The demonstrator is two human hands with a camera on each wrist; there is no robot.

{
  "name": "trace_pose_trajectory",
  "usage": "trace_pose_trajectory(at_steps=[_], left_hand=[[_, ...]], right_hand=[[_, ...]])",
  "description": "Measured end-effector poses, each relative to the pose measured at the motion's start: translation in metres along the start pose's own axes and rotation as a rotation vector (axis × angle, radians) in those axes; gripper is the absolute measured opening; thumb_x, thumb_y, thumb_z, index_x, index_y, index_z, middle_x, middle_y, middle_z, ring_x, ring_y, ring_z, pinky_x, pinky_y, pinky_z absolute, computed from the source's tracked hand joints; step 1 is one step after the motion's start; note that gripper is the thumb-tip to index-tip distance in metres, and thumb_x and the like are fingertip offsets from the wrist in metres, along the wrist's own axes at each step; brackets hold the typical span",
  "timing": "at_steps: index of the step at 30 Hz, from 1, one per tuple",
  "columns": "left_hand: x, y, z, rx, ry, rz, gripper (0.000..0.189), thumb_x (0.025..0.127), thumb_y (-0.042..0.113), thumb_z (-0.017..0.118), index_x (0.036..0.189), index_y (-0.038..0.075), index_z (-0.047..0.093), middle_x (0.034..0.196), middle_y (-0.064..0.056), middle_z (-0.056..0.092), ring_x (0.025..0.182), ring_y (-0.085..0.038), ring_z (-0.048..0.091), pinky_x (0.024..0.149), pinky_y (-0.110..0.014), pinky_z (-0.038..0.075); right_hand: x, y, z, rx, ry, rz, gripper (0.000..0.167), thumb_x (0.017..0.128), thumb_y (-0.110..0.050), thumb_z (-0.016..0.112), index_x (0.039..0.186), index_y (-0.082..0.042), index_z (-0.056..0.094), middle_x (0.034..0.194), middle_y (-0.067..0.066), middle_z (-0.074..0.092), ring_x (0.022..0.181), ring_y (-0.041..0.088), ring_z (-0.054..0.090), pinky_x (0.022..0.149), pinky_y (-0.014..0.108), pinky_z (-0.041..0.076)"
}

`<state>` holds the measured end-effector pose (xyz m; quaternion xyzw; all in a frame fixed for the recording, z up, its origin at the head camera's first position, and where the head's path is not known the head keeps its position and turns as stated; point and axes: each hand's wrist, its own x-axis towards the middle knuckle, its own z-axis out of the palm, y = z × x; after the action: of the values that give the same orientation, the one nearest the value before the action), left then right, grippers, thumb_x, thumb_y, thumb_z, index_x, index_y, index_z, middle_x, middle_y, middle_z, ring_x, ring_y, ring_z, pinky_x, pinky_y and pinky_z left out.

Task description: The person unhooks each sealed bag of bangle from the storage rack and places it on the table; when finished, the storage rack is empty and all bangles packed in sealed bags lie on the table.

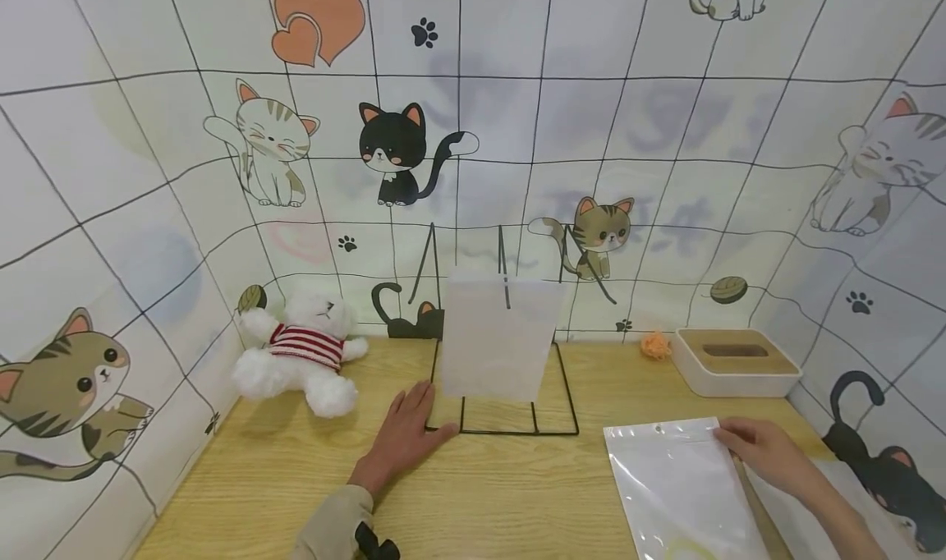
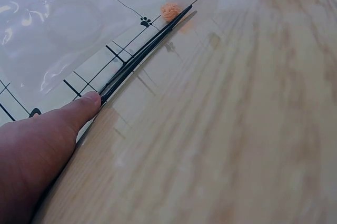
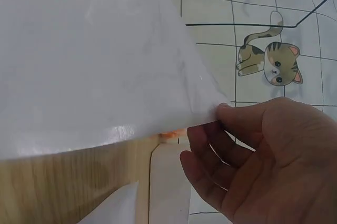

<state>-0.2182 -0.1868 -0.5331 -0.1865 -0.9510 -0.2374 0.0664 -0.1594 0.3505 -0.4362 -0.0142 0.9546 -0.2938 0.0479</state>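
A black wire stand [image 1: 517, 433] sits mid-table, and a translucent white bag [image 1: 498, 338] hangs on it. My left hand [image 1: 402, 437] lies flat on the table at the stand's left front corner, fingers extended. In the left wrist view its thumb [image 2: 63, 124] touches the end of the black wire [image 2: 142, 52]. At the right, my right hand [image 1: 769, 457] pinches the top corner of a white glossy plastic bag [image 1: 680, 478] with a hang hole. The right wrist view shows the bag [image 3: 100, 71] lifted by that corner between thumb and fingers.
A white plush bear [image 1: 306, 355] in a striped shirt sits at back left. Towards back right are an orange yarn ball [image 1: 655, 345] and a wood-topped tissue box [image 1: 735, 363]. Another white sheet-like item [image 1: 805, 502] lies under the right forearm. Cat-print walls enclose the table.
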Motion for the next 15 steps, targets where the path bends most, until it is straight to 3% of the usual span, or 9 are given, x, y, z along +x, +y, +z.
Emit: trace_pose_trajectory(at_steps=[3, 7, 15], left_hand=[[0.000, 0.001, 0.000, -0.004, -0.003, 0.001, 0.090, 0.095, 0.060, 0.054, 0.155, -0.002, 0.029, 0.163, -0.017, 0.028, 0.153, -0.032, 0.024, 0.126, -0.053, 0.013], [0.000, 0.002, 0.000, -0.010, -0.009, -0.002, 0.090, 0.096, 0.061, 0.053, 0.156, -0.001, 0.028, 0.163, -0.016, 0.028, 0.153, -0.031, 0.024, 0.126, -0.053, 0.013], [0.000, 0.001, 0.001, -0.003, 0.010, 0.003, 0.088, 0.096, 0.059, 0.055, 0.155, -0.002, 0.030, 0.163, -0.017, 0.029, 0.152, -0.032, 0.025, 0.125, -0.054, 0.015]], right_hand=[[0.003, 0.008, 0.001, -0.082, -0.007, -0.018, 0.037, 0.104, -0.023, 0.053, 0.111, 0.011, 0.066, 0.095, 0.014, 0.071, 0.084, 0.021, 0.063, 0.071, 0.038, 0.056], [0.006, 0.018, 0.003, -0.152, -0.008, -0.048, 0.033, 0.102, -0.018, 0.056, 0.109, 0.012, 0.067, 0.102, 0.024, 0.070, 0.093, 0.035, 0.066, 0.079, 0.053, 0.057], [0.014, 0.033, 0.004, -0.204, -0.093, -0.017, 0.035, 0.099, -0.022, 0.060, 0.108, 0.011, 0.068, 0.096, 0.018, 0.070, 0.085, 0.025, 0.063, 0.073, 0.047, 0.057]])
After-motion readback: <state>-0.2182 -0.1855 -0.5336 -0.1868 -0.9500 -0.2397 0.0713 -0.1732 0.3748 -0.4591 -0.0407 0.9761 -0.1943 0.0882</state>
